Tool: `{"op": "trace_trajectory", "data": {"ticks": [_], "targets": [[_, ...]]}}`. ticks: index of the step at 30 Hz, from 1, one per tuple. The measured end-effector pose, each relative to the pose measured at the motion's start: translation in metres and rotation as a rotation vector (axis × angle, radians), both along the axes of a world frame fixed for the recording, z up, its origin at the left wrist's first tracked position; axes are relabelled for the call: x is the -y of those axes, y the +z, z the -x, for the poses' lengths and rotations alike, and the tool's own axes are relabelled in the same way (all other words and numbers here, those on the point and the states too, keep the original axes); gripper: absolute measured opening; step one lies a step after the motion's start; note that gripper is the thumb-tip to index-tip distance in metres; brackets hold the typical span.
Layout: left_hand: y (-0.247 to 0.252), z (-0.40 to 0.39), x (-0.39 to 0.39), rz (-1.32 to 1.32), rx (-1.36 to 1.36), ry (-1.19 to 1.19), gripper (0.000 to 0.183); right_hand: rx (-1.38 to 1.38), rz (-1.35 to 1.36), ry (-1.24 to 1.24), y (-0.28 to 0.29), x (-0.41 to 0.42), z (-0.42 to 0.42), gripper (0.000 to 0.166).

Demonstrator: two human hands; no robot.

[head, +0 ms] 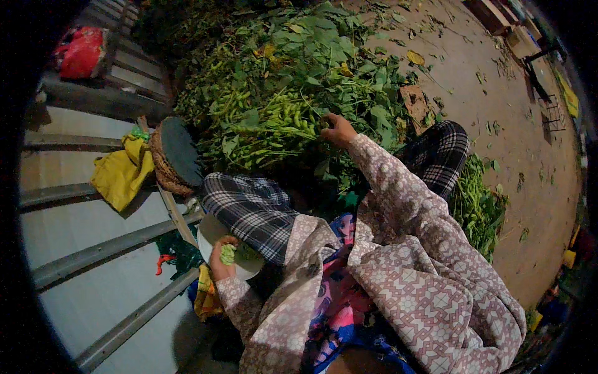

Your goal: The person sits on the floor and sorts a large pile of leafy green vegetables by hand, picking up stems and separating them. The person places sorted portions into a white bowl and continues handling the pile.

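Observation:
My left hand (222, 262) is at the lower left, curled around a small bunch of pale green pods (227, 254). It is over the rim of a white bucket (205, 232) beside my left knee; the inside looks dark green. In front of me my right hand (338, 130) reaches to the edge of a heap of green bean pods (287, 119), which look like soybeans on their stems. Its fingers are bent at the pods and stems; whether they grip one is too dim to tell. Leafy cut plants (322, 37) are piled behind the pods.
To the left lie a round woven-sided stool or basket (175, 154), a yellow cloth bag (124, 173) and grey metal bars (117, 262). A red bag (81, 51) is farther back. More pod-bearing stems (479, 205) lie by my right knee on the brown floor (528, 154), among scattered leaves.

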State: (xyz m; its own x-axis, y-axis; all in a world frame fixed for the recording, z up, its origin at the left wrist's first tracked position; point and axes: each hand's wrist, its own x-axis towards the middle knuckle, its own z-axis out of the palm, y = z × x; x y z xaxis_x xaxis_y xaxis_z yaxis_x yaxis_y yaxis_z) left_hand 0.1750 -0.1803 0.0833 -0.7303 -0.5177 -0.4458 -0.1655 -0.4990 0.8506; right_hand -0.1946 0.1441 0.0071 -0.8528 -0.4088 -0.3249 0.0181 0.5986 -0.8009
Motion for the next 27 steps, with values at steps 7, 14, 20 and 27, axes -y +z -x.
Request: {"op": "trace_trajectory", "data": {"ticks": [7,14,20,27], "targets": [[-0.008,-0.001,0.022,1.24,0.724,0.009,0.035,-0.176,0.292,-0.177,-0.015,-0.023,-0.031,0.044],[0.066,0.163,-0.071,-0.334,-0.317,0.09,0.019,-0.032,0.305,-0.167,0.018,-0.017,-0.064,0.024],[-0.042,0.243,-0.204,-0.251,0.164,-0.545,0.022,0.181,0.368,-0.377,-0.012,-0.023,-0.073,0.025],[-0.077,0.247,-0.214,-0.47,0.046,-0.6,0.017,0.311,0.237,-0.385,-0.013,-0.031,-0.085,0.039]]}}
